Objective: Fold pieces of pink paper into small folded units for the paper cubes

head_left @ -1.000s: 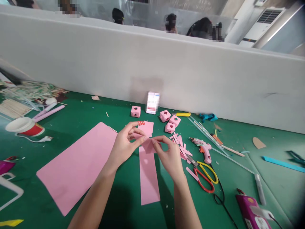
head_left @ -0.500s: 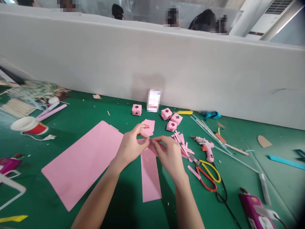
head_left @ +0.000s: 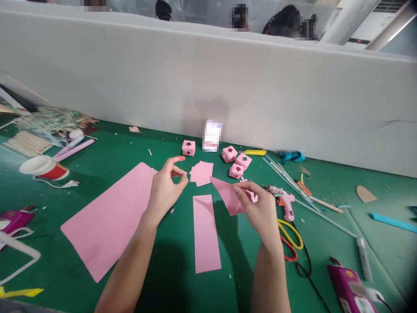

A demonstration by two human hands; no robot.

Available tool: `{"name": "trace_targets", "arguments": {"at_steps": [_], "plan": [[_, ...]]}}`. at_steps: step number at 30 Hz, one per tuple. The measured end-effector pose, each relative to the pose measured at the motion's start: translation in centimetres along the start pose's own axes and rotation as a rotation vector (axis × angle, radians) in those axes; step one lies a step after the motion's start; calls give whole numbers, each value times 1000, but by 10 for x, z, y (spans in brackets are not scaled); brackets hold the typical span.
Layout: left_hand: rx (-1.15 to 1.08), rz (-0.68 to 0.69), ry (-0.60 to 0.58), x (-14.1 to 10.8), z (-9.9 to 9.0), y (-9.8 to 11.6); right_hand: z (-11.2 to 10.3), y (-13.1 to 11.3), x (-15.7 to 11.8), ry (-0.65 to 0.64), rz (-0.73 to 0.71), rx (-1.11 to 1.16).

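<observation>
My right hand (head_left: 256,206) pinches a pointed piece of pink paper (head_left: 228,195) between thumb and fingers, raised above the table. To its left, my left hand (head_left: 167,184) is held in the air with nothing visible in it; its index finger is apart, the others curled near the thumb. Under that hand is a small pink scrap (head_left: 172,211). Between the hands lies a long pink paper strip (head_left: 206,234). Beyond it rests a small stack of pink paper squares (head_left: 202,173). A large pink sheet (head_left: 114,221) lies partly behind my left forearm.
Folded pink paper cubes (head_left: 236,170) sit at the back, near a propped phone (head_left: 212,135) and a yellow cutter (head_left: 255,152). Scissors (head_left: 289,239) and a pink glue gun (head_left: 286,202) lie right, with a black cable. Left are a paper cup (head_left: 44,168) and wooden sticks (head_left: 28,143).
My hands have come apart from the pinched paper. My right hand has carried the piece rightward; my left has moved left without it. The paper squares and the strip's top end are uncovered.
</observation>
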State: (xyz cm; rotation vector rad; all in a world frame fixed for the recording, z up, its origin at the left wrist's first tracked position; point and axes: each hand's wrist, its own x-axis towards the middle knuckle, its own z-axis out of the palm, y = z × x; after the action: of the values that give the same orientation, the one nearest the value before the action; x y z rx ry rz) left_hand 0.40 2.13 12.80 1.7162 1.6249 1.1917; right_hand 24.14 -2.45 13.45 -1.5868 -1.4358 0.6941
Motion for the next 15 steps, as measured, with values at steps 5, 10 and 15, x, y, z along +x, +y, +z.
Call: {"name": "trace_targets", "arguments": {"at_steps": [5,10,15], "plan": [[-204,-67,-72,-1,-5,4,-2,2,0,-27,21,44],[-319,-88,-230,-5,3,13,5,2,1,-111,12,117],[-424,-128,-261,-8,6,15,9,-3,0,-209,11,119]]}}
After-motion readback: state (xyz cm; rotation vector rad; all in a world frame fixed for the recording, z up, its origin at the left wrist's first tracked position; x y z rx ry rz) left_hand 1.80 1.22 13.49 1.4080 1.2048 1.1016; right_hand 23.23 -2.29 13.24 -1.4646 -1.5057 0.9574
